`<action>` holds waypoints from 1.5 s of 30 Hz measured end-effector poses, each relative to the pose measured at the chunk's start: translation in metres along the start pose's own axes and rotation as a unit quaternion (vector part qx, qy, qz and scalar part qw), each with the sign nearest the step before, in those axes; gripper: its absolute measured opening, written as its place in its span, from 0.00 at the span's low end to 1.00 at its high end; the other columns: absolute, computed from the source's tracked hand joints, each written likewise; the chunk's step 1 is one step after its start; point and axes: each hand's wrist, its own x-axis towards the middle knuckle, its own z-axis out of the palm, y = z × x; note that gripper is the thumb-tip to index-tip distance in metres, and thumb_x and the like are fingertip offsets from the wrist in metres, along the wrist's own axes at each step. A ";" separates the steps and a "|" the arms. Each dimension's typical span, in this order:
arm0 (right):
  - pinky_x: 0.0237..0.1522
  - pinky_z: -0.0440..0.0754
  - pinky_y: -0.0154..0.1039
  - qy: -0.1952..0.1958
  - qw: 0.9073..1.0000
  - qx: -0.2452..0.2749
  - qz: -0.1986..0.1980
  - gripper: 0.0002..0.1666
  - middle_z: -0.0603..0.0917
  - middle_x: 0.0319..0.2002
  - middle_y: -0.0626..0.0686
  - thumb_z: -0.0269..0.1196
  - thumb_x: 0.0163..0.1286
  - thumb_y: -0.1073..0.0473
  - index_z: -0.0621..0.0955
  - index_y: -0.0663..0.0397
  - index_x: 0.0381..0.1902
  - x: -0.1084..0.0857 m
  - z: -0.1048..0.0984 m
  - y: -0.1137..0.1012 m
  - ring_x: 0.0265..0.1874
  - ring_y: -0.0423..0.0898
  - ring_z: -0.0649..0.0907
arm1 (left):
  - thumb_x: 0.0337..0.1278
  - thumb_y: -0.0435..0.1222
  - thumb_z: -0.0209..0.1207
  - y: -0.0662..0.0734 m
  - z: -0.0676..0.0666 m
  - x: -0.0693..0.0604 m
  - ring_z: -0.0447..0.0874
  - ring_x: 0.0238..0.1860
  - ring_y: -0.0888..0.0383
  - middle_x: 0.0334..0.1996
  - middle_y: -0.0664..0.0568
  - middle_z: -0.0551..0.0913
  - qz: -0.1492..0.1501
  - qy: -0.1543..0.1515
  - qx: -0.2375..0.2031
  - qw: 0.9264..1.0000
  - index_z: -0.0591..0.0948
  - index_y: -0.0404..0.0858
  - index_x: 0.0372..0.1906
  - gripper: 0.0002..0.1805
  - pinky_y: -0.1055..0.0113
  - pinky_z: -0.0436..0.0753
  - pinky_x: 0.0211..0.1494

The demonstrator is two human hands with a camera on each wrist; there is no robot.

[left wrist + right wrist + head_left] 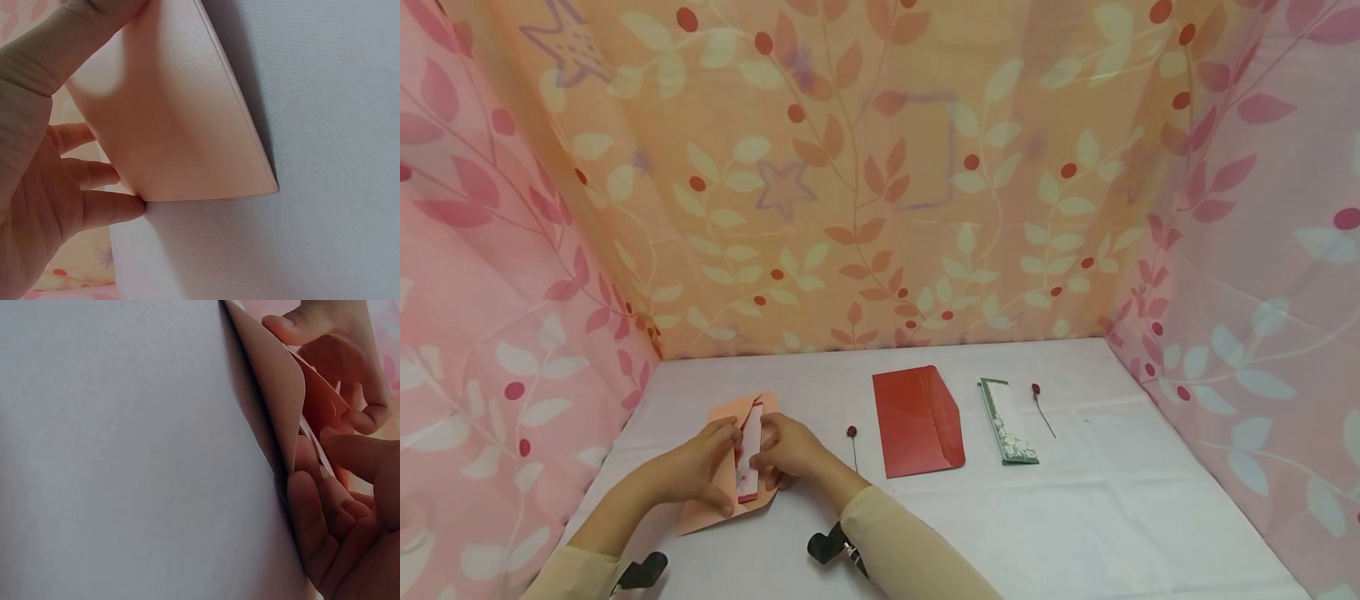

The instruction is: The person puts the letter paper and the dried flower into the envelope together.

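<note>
A peach envelope [724,510] stands tilted at the left of the table, its flap side toward the right. The left hand [700,471] holds its left part, thumb on the near side and fingers at the far edge; in the left wrist view the left hand [56,150] spans the envelope [187,125]. A folded white card with red ends and a floral print [749,467] lies at the envelope's opening. The right hand [790,450] pinches the card's right edge; in the right wrist view the right hand [350,525] has its fingers at the opening, beside the flap [275,381].
On the white-covered table [1075,533] a dried red rose [852,432] lies just right of the right hand. Farther right are a red envelope [913,425], a green-and-white floral card [1009,425] and another dried rose [1036,390]. Patterned curtains [880,183] surround the table's back and sides.
</note>
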 end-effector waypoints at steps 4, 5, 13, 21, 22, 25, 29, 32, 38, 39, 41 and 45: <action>0.12 0.81 0.40 0.014 1.000 -0.021 0.000 0.44 0.87 0.28 0.45 0.73 0.61 0.67 0.69 0.46 0.72 0.001 0.003 -0.002 0.10 0.43 0.82 | 0.24 0.64 0.79 -0.001 0.000 0.000 0.65 0.71 0.31 0.74 0.28 0.58 -0.001 0.001 -0.001 1.000 0.69 0.35 0.64 0.60 0.34 0.68 0.69; 0.12 0.81 0.40 0.017 1.000 -0.026 0.000 0.44 0.87 0.27 0.44 0.73 0.61 0.67 0.69 0.46 0.72 0.001 0.004 -0.003 0.10 0.43 0.82 | 0.24 0.64 0.79 -0.001 0.000 0.001 0.64 0.72 0.31 0.74 0.28 0.58 -0.003 0.000 -0.003 1.000 0.69 0.35 0.64 0.60 0.34 0.68 0.70; 0.11 0.80 0.39 0.014 0.999 -0.042 -0.009 0.43 0.86 0.25 0.43 0.75 0.59 0.66 0.70 0.48 0.71 0.007 0.009 -0.001 0.08 0.42 0.80 | 0.25 0.63 0.80 0.002 0.000 -0.001 0.66 0.70 0.29 0.72 0.27 0.61 0.005 0.010 -0.004 1.000 0.68 0.32 0.65 0.61 0.33 0.69 0.68; 0.09 0.79 0.39 0.006 1.000 -0.019 0.000 0.44 0.87 0.25 0.45 0.75 0.59 0.68 0.70 0.47 0.70 0.010 0.010 -0.003 0.07 0.44 0.80 | 0.24 0.65 0.79 -0.006 0.002 0.000 0.66 0.71 0.32 0.74 0.30 0.60 -0.003 0.017 -0.008 1.000 0.70 0.36 0.62 0.59 0.35 0.70 0.69; 0.09 0.78 0.40 0.005 1.000 -0.010 0.002 0.44 0.87 0.25 0.46 0.74 0.58 0.68 0.70 0.48 0.71 0.010 0.010 -0.003 0.07 0.44 0.81 | 0.24 0.65 0.79 -0.006 0.002 0.000 0.66 0.71 0.32 0.74 0.30 0.60 -0.004 0.018 -0.009 1.000 0.70 0.36 0.61 0.58 0.35 0.70 0.69; 0.08 0.77 0.39 0.004 1.000 0.006 0.012 0.44 0.87 0.24 0.48 0.74 0.59 0.69 0.70 0.46 0.71 0.011 0.011 -0.002 0.07 0.45 0.80 | 0.24 0.64 0.80 -0.005 0.002 -0.001 0.65 0.71 0.31 0.74 0.30 0.60 -0.005 0.017 -0.021 1.000 0.70 0.36 0.61 0.58 0.33 0.69 0.69; 0.08 0.77 0.39 0.013 1.000 -0.004 0.025 0.43 0.85 0.22 0.52 0.75 0.57 0.68 0.72 0.42 0.68 0.011 0.014 -0.004 0.06 0.45 0.79 | 0.24 0.63 0.80 -0.004 0.002 -0.001 0.65 0.71 0.30 0.73 0.28 0.60 0.001 0.018 -0.025 1.000 0.70 0.35 0.61 0.57 0.33 0.68 0.69; 0.09 0.78 0.40 0.021 0.999 -0.020 0.033 0.43 0.84 0.19 0.54 0.76 0.56 0.68 0.73 0.41 0.67 0.009 0.016 -0.008 0.06 0.45 0.79 | 0.22 0.63 0.80 -0.004 0.003 -0.001 0.65 0.71 0.30 0.72 0.27 0.61 0.011 0.022 -0.020 0.999 0.70 0.37 0.58 0.55 0.33 0.68 0.69; 0.09 0.79 0.39 0.029 0.998 -0.035 0.042 0.43 0.83 0.15 0.55 0.77 0.55 0.67 0.74 0.42 0.67 0.006 0.017 -0.015 0.05 0.45 0.79 | 0.21 0.63 0.80 -0.002 0.002 -0.001 0.65 0.71 0.29 0.73 0.27 0.61 0.016 0.023 -0.014 1.000 0.70 0.39 0.57 0.54 0.33 0.69 0.68; 0.09 0.78 0.39 0.030 0.998 -0.035 0.044 0.43 0.82 0.14 0.55 0.77 0.55 0.67 0.74 0.41 0.66 0.005 0.016 -0.016 0.05 0.45 0.79 | 0.22 0.63 0.80 -0.002 0.002 -0.001 0.65 0.71 0.29 0.73 0.28 0.61 0.017 0.023 -0.013 1.000 0.70 0.39 0.57 0.54 0.33 0.69 0.68; 0.08 0.77 0.38 0.029 0.998 -0.027 0.048 0.43 0.81 0.12 0.56 0.77 0.54 0.67 0.74 0.41 0.66 0.005 0.016 -0.016 0.05 0.46 0.79 | 0.23 0.64 0.79 -0.002 0.002 0.000 0.65 0.71 0.29 0.73 0.28 0.61 0.020 0.022 -0.010 1.000 0.70 0.38 0.58 0.55 0.33 0.69 0.68; 0.07 0.75 0.37 0.025 0.998 -0.013 0.051 0.44 0.81 0.11 0.57 0.78 0.54 0.68 0.74 0.41 0.66 0.005 0.017 -0.015 0.05 0.46 0.79 | 0.24 0.63 0.79 -0.003 0.003 0.001 0.65 0.71 0.28 0.73 0.27 0.61 0.027 0.023 -0.007 0.999 0.70 0.37 0.60 0.56 0.32 0.69 0.67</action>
